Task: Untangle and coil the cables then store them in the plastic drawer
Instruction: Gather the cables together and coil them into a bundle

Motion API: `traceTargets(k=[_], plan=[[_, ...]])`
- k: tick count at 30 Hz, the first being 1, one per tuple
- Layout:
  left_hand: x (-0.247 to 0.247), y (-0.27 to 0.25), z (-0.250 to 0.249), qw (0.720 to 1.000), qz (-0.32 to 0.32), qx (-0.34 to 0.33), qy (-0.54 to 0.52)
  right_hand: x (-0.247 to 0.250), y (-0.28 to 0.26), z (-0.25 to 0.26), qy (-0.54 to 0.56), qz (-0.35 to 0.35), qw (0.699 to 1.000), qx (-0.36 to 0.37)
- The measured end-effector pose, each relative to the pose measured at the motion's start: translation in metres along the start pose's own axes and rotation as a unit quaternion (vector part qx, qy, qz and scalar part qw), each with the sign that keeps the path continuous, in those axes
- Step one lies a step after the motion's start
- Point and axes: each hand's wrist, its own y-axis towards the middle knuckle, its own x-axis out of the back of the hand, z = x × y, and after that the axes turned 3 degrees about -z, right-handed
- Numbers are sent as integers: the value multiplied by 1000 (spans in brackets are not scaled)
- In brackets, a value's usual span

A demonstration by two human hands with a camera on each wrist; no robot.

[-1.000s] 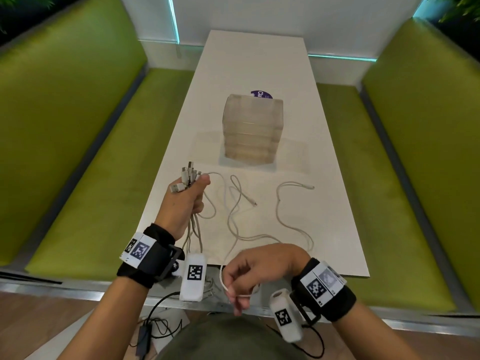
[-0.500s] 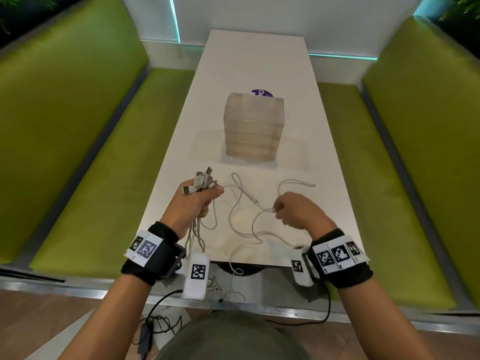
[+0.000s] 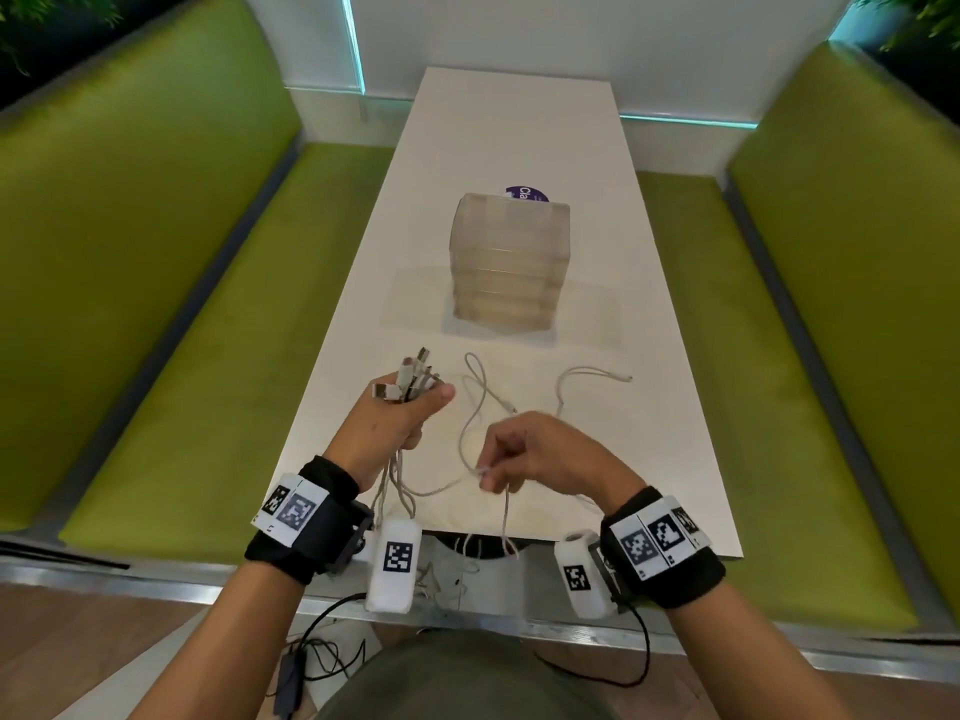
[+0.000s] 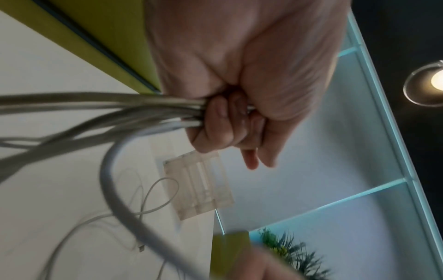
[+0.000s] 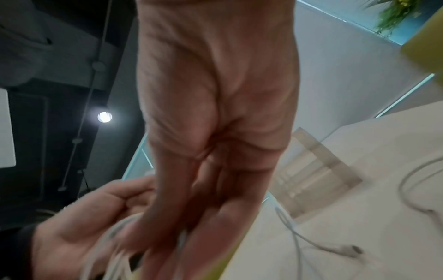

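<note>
My left hand [image 3: 400,423] grips a bundle of white cables [image 3: 413,376] near their plug ends, which stick up out of the fist; in the left wrist view the cables [image 4: 120,109] run out of the curled fingers [image 4: 223,128]. My right hand [image 3: 524,454] pinches one white cable [image 3: 470,449] just above the table's near edge; in the right wrist view the hand [image 5: 206,189] is blurred. Loose cable loops [image 3: 566,387] lie on the white table [image 3: 519,127]. The translucent plastic drawer unit [image 3: 506,265] stands mid-table, all its drawers pushed in.
Green benches [image 3: 197,356] run along both sides of the table. A purple round sticker [image 3: 524,193] shows behind the drawer unit. Some cable ends hang off the near table edge [image 3: 483,548]. Black wires [image 3: 322,641] lie on the floor below.
My right hand went from below the table edge out to the loose cables, then drew back toward me pinching one cable. My left hand rose slightly with the bundle.
</note>
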Motion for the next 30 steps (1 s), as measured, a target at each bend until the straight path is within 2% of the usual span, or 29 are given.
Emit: traceTargets(k=[2, 3, 4, 7, 9, 11, 15, 18, 22, 24, 26, 28, 30], plan=[[6, 4, 2, 998, -37, 6, -54, 1, 0, -14, -63, 122, 990, -37], [8, 6, 2, 996, -47, 9, -71, 3, 2, -22, -87, 141, 985, -48], [10, 7, 1, 995, -52, 9, -85, 6, 5, -30, -91, 129, 986, -59], [12, 8, 0, 990, -59, 21, -125, 19, 23, -52, -28, -6, 994, -101], [11, 10, -1, 986, -58, 34, -155, 25, 44, -64, -63, -120, 983, -126], [10, 10, -2, 981, -56, 46, -179, 26, 66, -75, -120, -192, 962, -154], [10, 11, -2, 978, -54, 57, -196, 16, 96, -86, -214, -242, 928, -185], [12, 11, -1, 977, -59, 65, -194, 12, 99, -89, -281, -253, 914, -148], [15, 13, 1, 976, -68, 59, -199, 34, 88, -58, -229, -294, 925, -72], [14, 15, 2, 977, -70, 53, -193, 50, 75, -26, -248, -279, 928, -10], [11, 17, 1, 981, -73, 45, -176, 63, 56, 16, -287, -199, 936, 39], [5, 18, -1, 985, -67, 34, -156, 69, 41, 52, -339, -106, 933, 52], [-4, 16, -5, 990, -49, 18, -130, 68, 31, 78, -339, -54, 937, 64]])
